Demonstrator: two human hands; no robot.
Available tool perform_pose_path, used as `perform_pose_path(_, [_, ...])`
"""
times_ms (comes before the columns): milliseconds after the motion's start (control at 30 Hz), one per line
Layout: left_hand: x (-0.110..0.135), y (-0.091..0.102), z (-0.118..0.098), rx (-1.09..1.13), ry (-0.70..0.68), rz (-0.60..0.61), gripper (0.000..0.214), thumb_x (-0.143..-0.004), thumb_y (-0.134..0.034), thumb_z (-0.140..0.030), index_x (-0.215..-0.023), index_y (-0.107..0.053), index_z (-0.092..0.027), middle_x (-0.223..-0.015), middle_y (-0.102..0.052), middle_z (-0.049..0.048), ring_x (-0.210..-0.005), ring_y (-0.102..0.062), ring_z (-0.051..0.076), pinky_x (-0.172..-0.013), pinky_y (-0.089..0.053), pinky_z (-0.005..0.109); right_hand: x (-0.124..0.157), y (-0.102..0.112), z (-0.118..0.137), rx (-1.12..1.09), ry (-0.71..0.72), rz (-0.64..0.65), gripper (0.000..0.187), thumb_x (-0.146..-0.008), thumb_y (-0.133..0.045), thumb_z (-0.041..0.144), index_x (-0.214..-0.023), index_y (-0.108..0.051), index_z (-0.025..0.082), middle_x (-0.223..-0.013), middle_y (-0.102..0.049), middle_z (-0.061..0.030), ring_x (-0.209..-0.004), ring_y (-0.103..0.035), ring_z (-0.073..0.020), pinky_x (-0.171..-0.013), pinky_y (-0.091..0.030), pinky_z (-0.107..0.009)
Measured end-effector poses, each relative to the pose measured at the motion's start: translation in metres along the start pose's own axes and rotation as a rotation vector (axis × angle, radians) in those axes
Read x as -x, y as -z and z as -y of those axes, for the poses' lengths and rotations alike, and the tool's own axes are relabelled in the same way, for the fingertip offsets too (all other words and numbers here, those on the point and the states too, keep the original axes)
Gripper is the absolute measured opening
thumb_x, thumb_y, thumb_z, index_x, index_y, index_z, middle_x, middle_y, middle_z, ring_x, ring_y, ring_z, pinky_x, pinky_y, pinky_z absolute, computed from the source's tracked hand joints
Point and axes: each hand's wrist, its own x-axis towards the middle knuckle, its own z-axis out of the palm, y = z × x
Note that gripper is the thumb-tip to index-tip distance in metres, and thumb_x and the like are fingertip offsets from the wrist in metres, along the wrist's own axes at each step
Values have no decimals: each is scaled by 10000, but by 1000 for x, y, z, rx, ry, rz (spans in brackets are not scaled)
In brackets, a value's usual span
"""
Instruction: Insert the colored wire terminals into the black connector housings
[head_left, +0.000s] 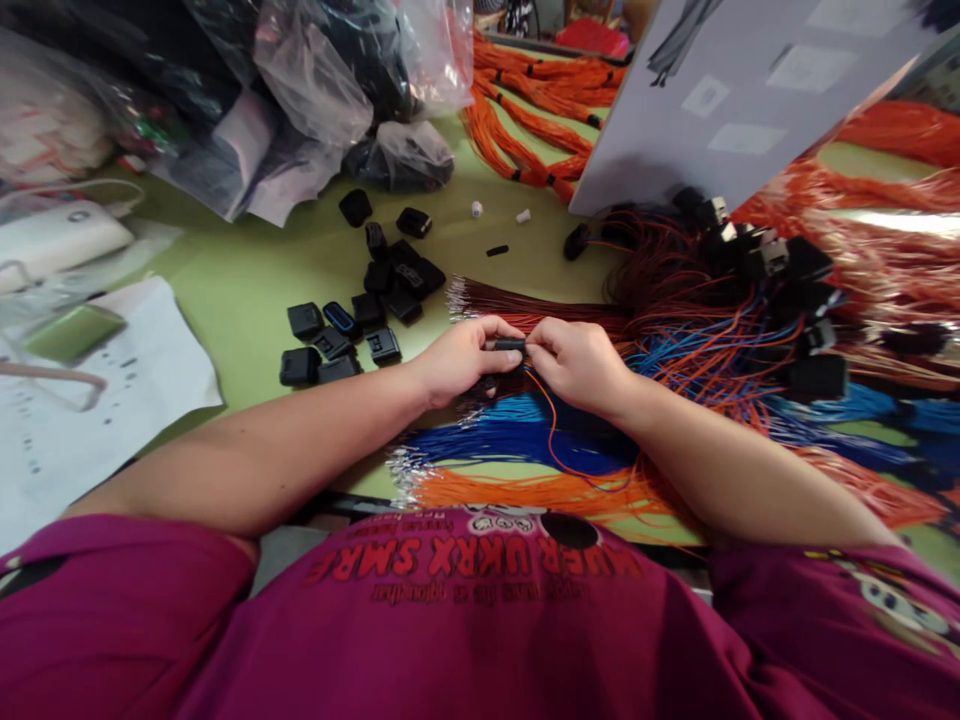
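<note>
My left hand [476, 360] is closed around a small black connector housing [510, 345], gripped between thumb and fingers. My right hand [577, 362] meets it from the right, fingertips pinched at the connector's end. A thin orange wire [553, 420] curves down from between the hands; the fingers hide what exactly the right hand pinches, though it looks like a wire. Beneath and around the hands lie bundles of cut wires: brown wires [517, 302], dark blue wires [480, 446] and orange wires [495, 490], with metal terminals at their left ends.
Several loose black housings [337, 345] lie left of my hands. Clear plastic bags [315, 80] fill the back left. A white board [720, 110] stands at the back right, before wired connectors [772, 255]. A paper sheet [112, 400] lies on the green table [217, 265].
</note>
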Motion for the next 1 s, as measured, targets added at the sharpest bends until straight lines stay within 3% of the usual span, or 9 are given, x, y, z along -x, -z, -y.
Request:
perform_pose_path(133, [0,1,-2,23,17,-3,167,-782,-626,-85,-899,-527,-150,-610,-566,-37,-399,-486,59,-386,-414,188,-1,5,-4,-135,23,-4,180,-805,-504,233,-759,-658,151,-679,-667,-24,-590,-544,-109,-590,-347,-216])
perform_pose_path(600, [-1,0,1,-6,9,7,173,-771,-641,-97,-904,-541,-146,-618,-536,-46,-409,-473,55,-391,-423,199,-1,-2,-4,-27,64,4,242,-834,-448,255,-705,-624,152,-624,-612,-25,-559,-484,-103,-579,-304,-232])
perform_pose_path(800, [0,0,-1,17,22,-8,173,-785,-621,-72,-908,-528,-149,-612,-559,-37,-400,-485,63,-393,-419,201,-2,7,-5,-188,35,-16,155,-784,-508,218,-747,-644,152,-658,-640,-14,-579,-513,-101,-583,-344,-215])
perform_pose_path(1000, [1,0,-2,16,33,-6,163,-787,-633,-82,-888,-527,-154,-603,-566,-39,-387,-490,62,-384,-407,194,-2,2,-5,-73,62,-15,191,-820,-463,236,-755,-621,150,-671,-633,-36,-584,-507,-114,-593,-338,-232])
